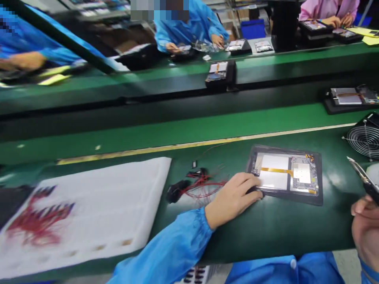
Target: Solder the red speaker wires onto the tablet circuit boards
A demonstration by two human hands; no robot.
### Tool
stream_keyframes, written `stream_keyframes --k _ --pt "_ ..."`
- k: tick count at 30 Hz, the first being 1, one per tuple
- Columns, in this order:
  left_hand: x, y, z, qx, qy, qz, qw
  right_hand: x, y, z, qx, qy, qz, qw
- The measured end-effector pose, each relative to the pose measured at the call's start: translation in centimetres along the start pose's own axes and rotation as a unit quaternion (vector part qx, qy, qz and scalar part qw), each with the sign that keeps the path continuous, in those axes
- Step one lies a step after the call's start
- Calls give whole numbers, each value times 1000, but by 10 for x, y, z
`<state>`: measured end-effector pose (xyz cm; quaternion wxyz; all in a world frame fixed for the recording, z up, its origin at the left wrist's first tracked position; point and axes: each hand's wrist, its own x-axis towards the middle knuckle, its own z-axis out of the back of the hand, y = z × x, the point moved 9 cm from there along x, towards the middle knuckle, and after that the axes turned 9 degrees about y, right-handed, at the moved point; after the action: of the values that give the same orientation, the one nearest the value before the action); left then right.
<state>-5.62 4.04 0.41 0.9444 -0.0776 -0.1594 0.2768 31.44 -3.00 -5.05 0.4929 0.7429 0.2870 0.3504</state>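
Note:
An opened tablet (275,179) lies on the green bench in a dark flat holder, its silver battery, orange ribbon cable and circuit board exposed. My left hand (232,199) is closed on the holder's near left corner, with fingers on the edge and thumb along the front. At the right edge, partly cut off, my right hand (365,221) grips a pointed metal tool (359,171) with a black handle; its exact kind is unclear. Left of the tablet lie small black parts (177,191) with thin red wires (204,189).
A white foam sheet (118,197) at left carries more red-wired parts (44,217). A fan with a wire guard (365,140) stands at right. Other tablets (219,73) sit along the line beyond a yellowish strip (177,146). Across from me, people in blue (189,31) and pink (328,12) work.

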Motion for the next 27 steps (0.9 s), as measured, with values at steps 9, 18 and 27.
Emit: stream_keyframes --k 9,18,27 --pt "51 -27 -1 -124 -95 54 986 -38 29 -85 -191 204 56 958" --pt "54 -34 0 -133 -94 68 984 -65 35 -155 -281 296 114 906" --pt "54 -31 1 -189 -97 96 973 -58 35 -161 -273 263 61 923"
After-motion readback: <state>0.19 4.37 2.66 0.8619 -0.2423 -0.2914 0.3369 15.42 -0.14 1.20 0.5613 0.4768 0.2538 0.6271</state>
